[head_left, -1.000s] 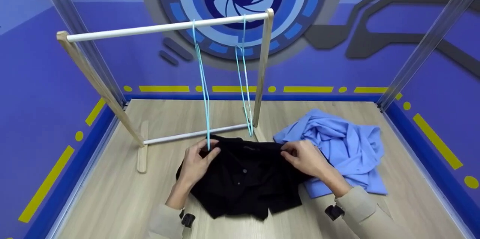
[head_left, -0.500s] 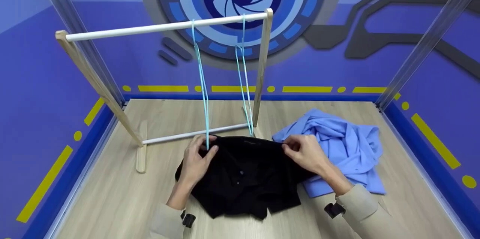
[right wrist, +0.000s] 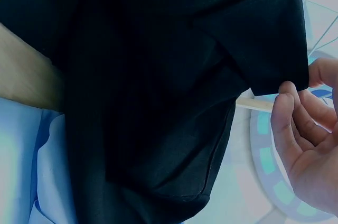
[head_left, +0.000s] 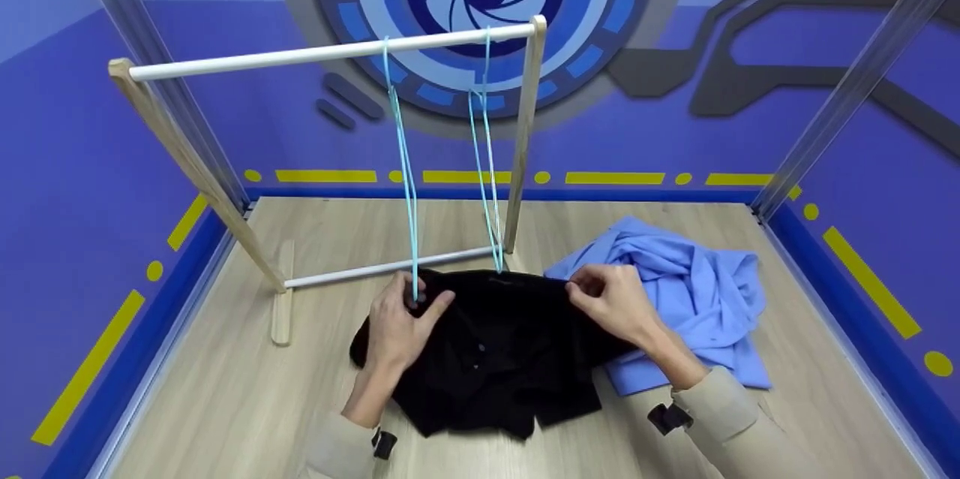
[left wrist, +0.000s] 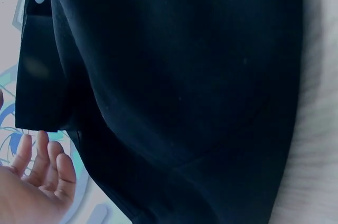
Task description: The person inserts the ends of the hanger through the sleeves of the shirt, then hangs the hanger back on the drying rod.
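A black shirt [head_left: 517, 359] with small buttons lies bunched before me, its top edge lifted. My right hand [head_left: 611, 302] pinches that edge at its right end; the right wrist view has its thumb and fingertips on a black corner [right wrist: 280, 49]. At the other end, my left hand [head_left: 397, 325] has its thumb spread away from the fingers. In the left wrist view those fingers [left wrist: 66, 176] are extended just below a black flap [left wrist: 39, 76]. The bottom corner of a light-blue hanger [head_left: 409, 186] overlaps the left fingers in the head view.
A wooden rack with a white top bar [head_left: 330, 52] stands behind the shirt. A second light-blue hanger [head_left: 484, 179] hangs near its right post [head_left: 525, 134]. A crumpled blue garment [head_left: 690, 299] lies at the right. Blue walls [head_left: 75, 201] enclose the table.
My left thumb has swung away from its fingers and that hand has shifted slightly right. My right hand has risen a little, drawing the shirt's top edge up and straighter.
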Tool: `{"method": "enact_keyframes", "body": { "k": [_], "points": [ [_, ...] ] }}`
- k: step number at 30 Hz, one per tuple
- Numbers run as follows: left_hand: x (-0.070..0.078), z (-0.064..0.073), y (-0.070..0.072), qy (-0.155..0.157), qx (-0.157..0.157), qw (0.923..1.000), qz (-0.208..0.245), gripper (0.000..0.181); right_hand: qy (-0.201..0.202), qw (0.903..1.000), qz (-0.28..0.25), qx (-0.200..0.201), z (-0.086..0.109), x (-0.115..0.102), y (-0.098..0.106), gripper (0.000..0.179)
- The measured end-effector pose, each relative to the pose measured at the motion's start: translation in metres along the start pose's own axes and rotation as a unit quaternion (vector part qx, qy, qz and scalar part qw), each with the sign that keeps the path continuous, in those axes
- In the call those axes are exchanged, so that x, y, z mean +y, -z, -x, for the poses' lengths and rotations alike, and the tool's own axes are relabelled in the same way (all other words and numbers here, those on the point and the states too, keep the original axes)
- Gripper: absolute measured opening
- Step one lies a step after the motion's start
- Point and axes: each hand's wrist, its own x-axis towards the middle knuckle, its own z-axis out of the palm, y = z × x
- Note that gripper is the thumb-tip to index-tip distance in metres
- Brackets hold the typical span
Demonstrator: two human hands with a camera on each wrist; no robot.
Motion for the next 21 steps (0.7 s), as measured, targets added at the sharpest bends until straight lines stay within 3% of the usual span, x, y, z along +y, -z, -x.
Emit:
{"method": "enact_keyframes", "body": {
  "k": [4, 8, 14, 21],
  "points": [
    [0.0033, 0.0017, -0.0014, 0.021, -0.012, 0.9993, -0.028, 0.051, 0.003, 1.0, -0.001, 0.007, -0.001, -0.0019, 0.0006, 0.01],
    [0.0048, 0.0017, -0.0022, 0.019, -0.016, 0.999, -0.038, 0.048, 0.002, 0.9999, 0.004, 0.011, -0.0016, -0.0035, 0.0016, 0.011],
    [0.0064, -0.0014, -0.002, 0.008, -0.014, 0.9994, -0.03, 0.03, -0.005, 0.9999, 0.006, 0.01, -0.0021, -0.0037, 0.0035, 0.011],
    [0.0088, -0.0036, -0.0013, 0.026, -0.02, 0.9995, 0.0, 0.021, -0.024, 0.9991, -0.033, -0.01, -0.0017, -0.0032, 0.0045, 0.008]
  ]
}}
